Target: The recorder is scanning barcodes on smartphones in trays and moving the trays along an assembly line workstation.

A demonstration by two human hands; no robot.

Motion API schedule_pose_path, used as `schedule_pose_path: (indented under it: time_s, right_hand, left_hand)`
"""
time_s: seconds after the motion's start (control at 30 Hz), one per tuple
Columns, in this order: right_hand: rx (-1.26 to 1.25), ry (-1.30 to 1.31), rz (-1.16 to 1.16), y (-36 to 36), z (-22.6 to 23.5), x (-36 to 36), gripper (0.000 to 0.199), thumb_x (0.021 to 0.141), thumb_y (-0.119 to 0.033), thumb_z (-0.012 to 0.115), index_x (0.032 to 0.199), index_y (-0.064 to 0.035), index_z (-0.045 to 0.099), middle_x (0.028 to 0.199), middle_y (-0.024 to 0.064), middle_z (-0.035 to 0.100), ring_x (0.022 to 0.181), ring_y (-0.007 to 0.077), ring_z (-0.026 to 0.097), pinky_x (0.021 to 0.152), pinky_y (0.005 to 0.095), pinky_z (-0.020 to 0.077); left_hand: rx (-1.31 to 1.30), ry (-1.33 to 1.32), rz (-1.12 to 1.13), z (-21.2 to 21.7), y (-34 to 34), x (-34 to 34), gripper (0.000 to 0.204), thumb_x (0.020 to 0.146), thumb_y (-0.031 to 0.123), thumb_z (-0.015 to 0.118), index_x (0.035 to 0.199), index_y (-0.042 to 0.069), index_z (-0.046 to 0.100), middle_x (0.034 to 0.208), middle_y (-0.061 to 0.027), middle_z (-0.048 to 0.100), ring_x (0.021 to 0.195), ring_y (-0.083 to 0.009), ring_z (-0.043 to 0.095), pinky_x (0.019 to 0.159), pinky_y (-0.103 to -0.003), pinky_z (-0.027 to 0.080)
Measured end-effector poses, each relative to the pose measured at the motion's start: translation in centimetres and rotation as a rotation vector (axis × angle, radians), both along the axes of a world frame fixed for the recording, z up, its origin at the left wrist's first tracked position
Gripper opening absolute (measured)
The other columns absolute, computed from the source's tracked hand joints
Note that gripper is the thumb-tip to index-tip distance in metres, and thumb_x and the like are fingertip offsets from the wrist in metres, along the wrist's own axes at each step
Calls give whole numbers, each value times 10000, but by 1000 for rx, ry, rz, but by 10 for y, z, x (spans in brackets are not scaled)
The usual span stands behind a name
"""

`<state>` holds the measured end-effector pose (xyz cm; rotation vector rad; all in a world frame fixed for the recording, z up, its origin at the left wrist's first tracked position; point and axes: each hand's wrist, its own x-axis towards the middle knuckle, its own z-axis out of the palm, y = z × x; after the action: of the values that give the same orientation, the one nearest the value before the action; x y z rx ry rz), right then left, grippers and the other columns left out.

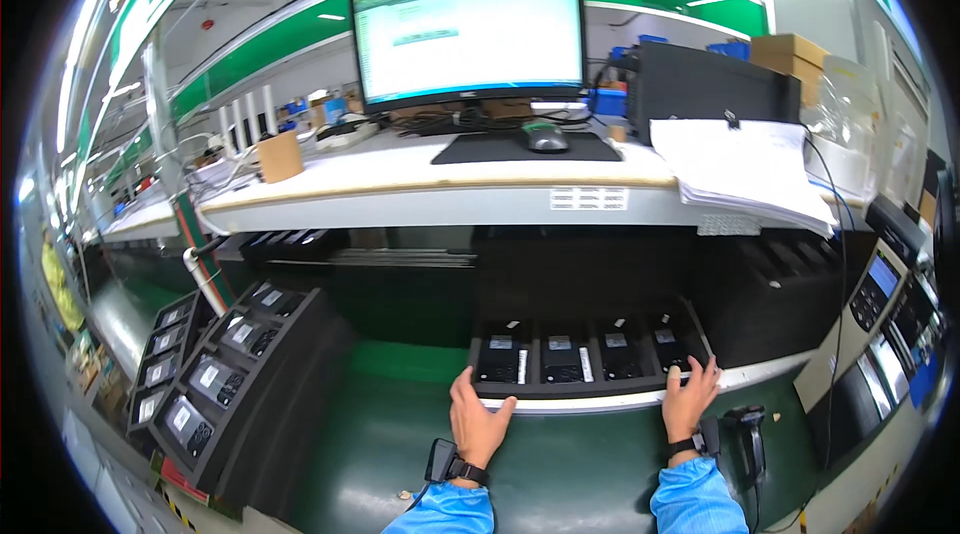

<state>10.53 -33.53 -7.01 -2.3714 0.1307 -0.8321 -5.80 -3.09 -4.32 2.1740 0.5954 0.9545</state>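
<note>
A black foam tray (590, 392) lies under the raised shelf, its front edge toward me. Its compartments hold several flat black devices, one being a device (566, 359) with a white label strip. My left hand (478, 422) grips the tray's near left corner, thumb at the front edge and fingers along the side. At the near right corner my right hand (690, 400) has its fingers over the rim, beside the rightmost device (668, 347). Each wrist wears a dark strap, and the undersides of the hands are hidden.
Stacked black trays of labelled devices (215, 379) stand at the left on the green bench top (400, 434). A handheld scanner (748, 439) lies right of my right hand, near a label printer (865, 299). Above are a monitor (468, 39), a mouse (546, 138) and clipped papers (740, 159).
</note>
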Motion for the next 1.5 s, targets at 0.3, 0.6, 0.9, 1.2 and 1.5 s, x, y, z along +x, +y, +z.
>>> schedule_pose_path:
  time_s: [0.3,0.6,0.9,1.2,1.5]
  right_hand:
    - [3,-207,368,44,22,-61,551,866,-216,704,1363,-38,548,1549,236,385,1479,450,296,1234,597,156]
    - [289,133,1120,104,26,-142,435,866,-165,703,1268,-31,604,1216,192,668,1092,362,666,925,399,532]
    - [277,280,1159,102,28,-132,352,849,-207,734,1152,-40,671,1005,174,728,925,339,725,812,380,558]
    - [371,439,1179,101,30,-141,283,991,-242,683,1160,-15,696,826,71,756,746,138,719,708,291,562]
    - [409,443,1174,101,27,-134,346,1003,-251,657,1239,3,656,941,147,748,830,197,733,762,324,566]
  left_hand:
    - [177,-285,-154,6,-24,-16,734,794,199,791,1401,-24,444,1463,-262,410,1350,-445,399,1148,-510,344]
    - [-237,-218,-664,-10,-72,-28,502,917,200,709,1343,-11,546,1072,-143,703,932,-236,694,869,-339,553]
    - [-397,-44,-686,-21,-58,-17,315,924,86,680,1214,-25,631,818,-24,691,720,-62,614,665,-254,509]
    - [-1122,129,-995,-9,-33,-26,302,1002,117,644,1286,30,589,1044,-45,711,821,-85,623,699,-246,499]
    - [-1463,90,-1188,-19,-11,-24,201,1016,137,628,1170,12,662,1113,-98,693,947,-178,665,871,-332,554]
